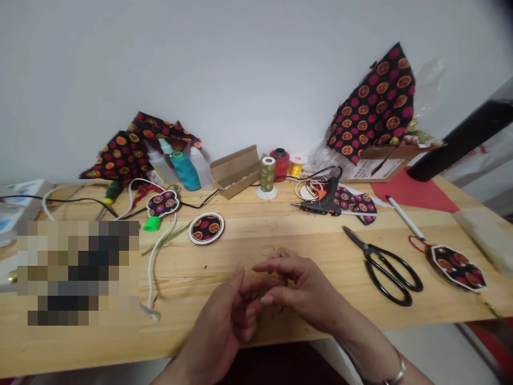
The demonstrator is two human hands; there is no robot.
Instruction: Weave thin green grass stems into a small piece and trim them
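Round disc of black cloth (206, 229), printed with magenta dots and orange-ringed motifs and set in a pale, smooth rim, lies flat at centre-left of the frame, just beyond the hands. Surface beneath: light wooden tabletop (248, 235), straight grain.

Left hand (232, 313), lower centre: palm turned inward, fingers loosely curled, thumb raised. Right hand (302, 291), just right of it: fingers bent, thumb near the index finger, narrow gap. Fingertips of both come together or overlap from this angle; cannot tell whether something thin is pinched between them. Silver metal bangle (401, 369) on the right wrist, bottom right.

Right of frame: steel scissors with black looped handles (371, 251), blades toward upper left. Beside them, an octagonal pale-framed piece (459, 267) faced in similar print.

Left of centre: scallop-edged flower-shaped piece (162, 203), same kind of cloth, with a bright green plastic cap (152, 224) just below it.

Upper middle: olive thread cone (267, 175), red thread spool (284, 167), brown cardboard box (240, 166) with its flap raised. Black glue gun (327, 200) on its side, right of centre. Upper right: stiff-looking, pointed sheet of printed fabric (372, 107), frayed in places, rising from a carton (377, 164).
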